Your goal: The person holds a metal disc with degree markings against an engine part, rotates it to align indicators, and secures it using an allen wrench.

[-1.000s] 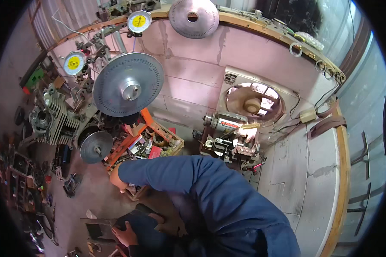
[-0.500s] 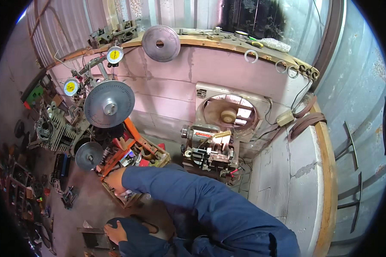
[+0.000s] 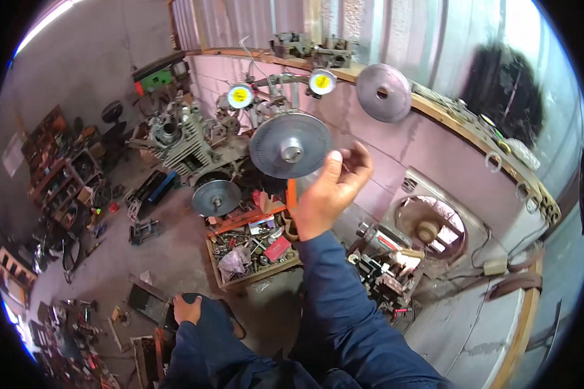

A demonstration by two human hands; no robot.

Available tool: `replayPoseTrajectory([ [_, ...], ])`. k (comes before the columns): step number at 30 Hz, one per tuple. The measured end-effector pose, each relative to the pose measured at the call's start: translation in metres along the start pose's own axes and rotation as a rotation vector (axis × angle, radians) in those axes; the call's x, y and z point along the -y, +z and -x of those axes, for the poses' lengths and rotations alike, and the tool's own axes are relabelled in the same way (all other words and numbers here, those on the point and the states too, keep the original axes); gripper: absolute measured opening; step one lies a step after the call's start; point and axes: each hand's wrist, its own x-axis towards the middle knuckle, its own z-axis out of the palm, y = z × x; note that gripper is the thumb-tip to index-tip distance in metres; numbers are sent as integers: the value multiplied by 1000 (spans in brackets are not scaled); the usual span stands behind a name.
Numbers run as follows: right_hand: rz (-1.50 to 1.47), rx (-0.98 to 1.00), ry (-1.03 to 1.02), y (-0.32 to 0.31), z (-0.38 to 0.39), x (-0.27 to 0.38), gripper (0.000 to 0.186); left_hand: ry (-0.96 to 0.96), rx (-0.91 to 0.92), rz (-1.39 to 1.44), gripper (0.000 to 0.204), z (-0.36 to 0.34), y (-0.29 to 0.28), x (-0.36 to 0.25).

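Grey floor (image 3: 175, 256) — crate (image 3: 259, 277) of metal parts (image 3: 248, 246), red box (image 3: 277, 249) — right hand (image 3: 329, 194) spread near disc (image 3: 285, 139), left hand (image 3: 187, 310) loose on knee (image 3: 209, 324).

Mechanical workshop, where a metal disc (image 3: 271, 148) sat near dial gauges (image 3: 241, 96), a finned engine part (image 3: 189, 150), a crate (image 3: 259, 277) of hardware

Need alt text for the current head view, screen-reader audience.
A person's right hand, thumb and fingers apart, is raised at the right edge of a graduated metal disc; contact is unclear. The left hand rests on the knee. Yellow-faced dial gauges sit above the disc, a wooden box of metal parts below.
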Motion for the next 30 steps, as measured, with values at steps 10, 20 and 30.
replayPoseTrajectory([
  [10,43,213,449,3,15,-78,89,-73,-62,-64,61,13,-12,-12],
  [20,495,217,90,9,5,-68,111,-48,11,-100,63,1,-5,-20],
  [30,552,235,-31,17,3,-71,110,27,-1,-108,64,-11,8,-24],
])
